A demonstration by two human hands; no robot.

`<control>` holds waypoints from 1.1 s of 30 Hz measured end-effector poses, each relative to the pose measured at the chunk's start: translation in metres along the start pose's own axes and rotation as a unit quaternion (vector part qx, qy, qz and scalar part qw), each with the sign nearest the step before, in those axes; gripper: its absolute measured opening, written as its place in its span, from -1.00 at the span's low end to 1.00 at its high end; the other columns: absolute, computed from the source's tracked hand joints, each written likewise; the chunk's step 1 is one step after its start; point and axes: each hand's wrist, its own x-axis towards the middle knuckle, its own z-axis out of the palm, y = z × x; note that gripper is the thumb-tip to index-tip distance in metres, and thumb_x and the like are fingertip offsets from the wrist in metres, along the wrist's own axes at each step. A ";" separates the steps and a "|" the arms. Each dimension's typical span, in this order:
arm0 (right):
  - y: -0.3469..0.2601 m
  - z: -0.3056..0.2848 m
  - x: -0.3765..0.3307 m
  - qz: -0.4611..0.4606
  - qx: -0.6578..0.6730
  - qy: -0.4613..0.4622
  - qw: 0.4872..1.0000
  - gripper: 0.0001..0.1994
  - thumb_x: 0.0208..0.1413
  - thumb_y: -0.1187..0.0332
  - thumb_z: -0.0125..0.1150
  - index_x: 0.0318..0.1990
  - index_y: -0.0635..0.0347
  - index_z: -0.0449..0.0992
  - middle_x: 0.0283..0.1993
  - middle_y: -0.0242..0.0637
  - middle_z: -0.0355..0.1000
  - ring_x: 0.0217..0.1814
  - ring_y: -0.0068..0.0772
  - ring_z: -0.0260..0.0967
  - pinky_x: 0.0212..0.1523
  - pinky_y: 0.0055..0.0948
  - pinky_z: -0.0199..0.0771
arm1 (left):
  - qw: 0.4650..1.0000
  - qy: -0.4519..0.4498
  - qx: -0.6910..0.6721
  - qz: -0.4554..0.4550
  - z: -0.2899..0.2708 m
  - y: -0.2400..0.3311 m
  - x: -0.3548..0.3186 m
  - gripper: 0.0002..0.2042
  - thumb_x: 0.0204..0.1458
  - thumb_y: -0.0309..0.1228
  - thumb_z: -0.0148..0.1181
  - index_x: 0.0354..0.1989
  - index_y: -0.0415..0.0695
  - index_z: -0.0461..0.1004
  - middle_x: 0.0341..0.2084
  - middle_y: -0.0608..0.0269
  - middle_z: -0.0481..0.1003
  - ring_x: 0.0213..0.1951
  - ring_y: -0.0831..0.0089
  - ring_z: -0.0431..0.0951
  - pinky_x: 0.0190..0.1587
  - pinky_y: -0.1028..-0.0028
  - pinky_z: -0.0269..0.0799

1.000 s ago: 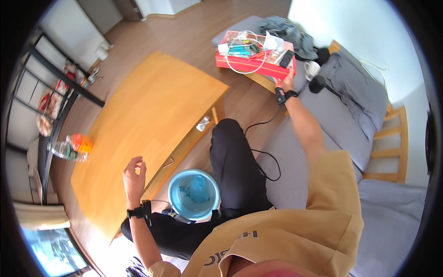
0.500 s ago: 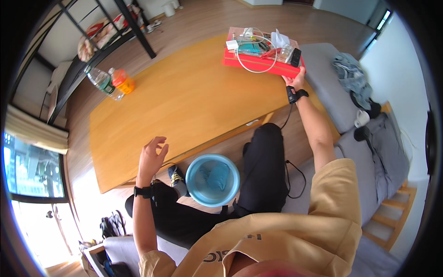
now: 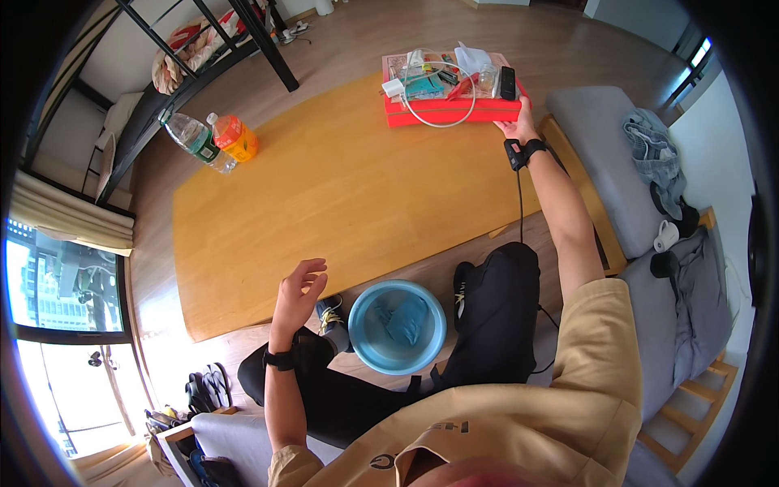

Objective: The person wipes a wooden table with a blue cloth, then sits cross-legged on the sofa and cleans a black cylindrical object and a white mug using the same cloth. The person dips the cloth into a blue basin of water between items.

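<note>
At the far right corner of the wooden table [image 3: 324, 195], a flat red box [image 3: 454, 112] carries loose items on its top. My right hand [image 3: 519, 122] grips the box's near right corner, with the fingertips partly hidden by the box. On top lie a white cable with a charger plug [image 3: 393, 87], a black remote [image 3: 507, 83], a small clear jar [image 3: 488, 79], crumpled white paper [image 3: 471, 58] and teal packets [image 3: 423, 87]. My left hand [image 3: 300, 294] is empty, fingers loosely curled and apart, near the table's front edge. Beside it, a blue basin [image 3: 398, 369] between my legs holds a wet-looking blue cloth [image 3: 406, 319].
A clear bottle [image 3: 195, 140] and an orange drink bottle [image 3: 234, 138] stand at the table's far left. Grey sofa cushions [image 3: 600, 154] with jeans [image 3: 653, 154] line the right side. A dark cable [image 3: 520, 203] hangs from my right wrist.
With my right hand on it, the red box has shifted left over the tabletop, away from the sofa. My left hand stays raised and empty. The whole view has swung slightly.
</note>
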 end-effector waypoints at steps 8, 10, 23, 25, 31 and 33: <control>-0.055 0.003 0.007 0.023 -0.445 0.017 0.895 -0.05 0.29 -0.29 0.31 0.54 0.29 0.17 -0.01 0.27 0.61 -0.04 -0.04 0.73 0.03 -0.22 0.81 | 1.000 0.027 -0.006 -0.002 0.001 0.003 -0.002 -0.69 0.31 -0.43 0.28 0.18 -0.26 0.57 -0.02 0.06 0.71 -0.13 0.32 0.72 -0.03 0.33 0.62; -0.064 0.003 0.021 -0.048 -0.488 0.026 0.871 -0.25 0.30 -0.16 0.39 0.34 0.37 0.43 -0.15 0.18 0.65 -0.22 -0.11 0.73 -0.14 -0.31 0.83 | 1.000 0.019 0.003 0.002 0.001 0.006 -0.004 -0.69 0.31 -0.43 0.29 0.17 -0.25 0.58 -0.02 0.06 0.71 -0.12 0.31 0.72 -0.04 0.33 0.63; -0.027 0.005 0.088 -0.204 -0.628 0.118 0.741 -0.40 0.46 -0.11 -0.05 0.20 0.26 0.62 0.27 0.20 0.54 0.38 0.27 0.45 0.35 0.04 0.44 | 0.999 0.006 0.018 0.040 0.006 0.007 -0.002 -0.71 0.29 -0.44 0.30 0.14 -0.26 0.59 -0.04 0.06 0.71 -0.07 0.25 0.73 -0.09 0.34 0.62; -0.026 0.015 0.089 -0.210 -0.647 0.137 0.720 -0.40 0.46 -0.10 -0.06 0.17 0.27 0.64 0.23 0.22 0.56 0.34 0.29 0.47 0.33 0.04 0.46 | 0.999 0.003 0.022 0.029 0.006 0.007 0.000 -0.70 0.29 -0.44 0.30 0.14 -0.25 0.59 -0.04 0.05 0.70 -0.07 0.24 0.73 -0.12 0.34 0.62; -0.021 0.019 0.075 -0.226 -0.659 0.158 0.700 -0.39 0.43 -0.13 -0.05 0.06 0.26 0.70 0.13 0.21 0.61 0.26 0.28 0.52 0.29 -0.01 0.49 | 0.998 -0.005 0.034 0.046 0.014 0.015 0.009 -0.69 0.27 -0.45 0.32 0.15 -0.26 0.59 -0.05 0.01 0.70 -0.09 0.20 0.74 -0.19 0.32 0.62; -0.019 0.016 0.069 -0.248 -0.651 0.145 0.702 -0.39 0.42 -0.14 -0.05 0.05 0.26 0.71 0.12 0.22 0.61 0.26 0.28 0.53 0.29 0.00 0.49 | 0.998 -0.012 0.034 0.047 0.018 0.019 0.011 -0.69 0.26 -0.46 0.32 0.15 -0.26 0.59 -0.05 0.00 0.70 -0.09 0.19 0.74 -0.20 0.32 0.62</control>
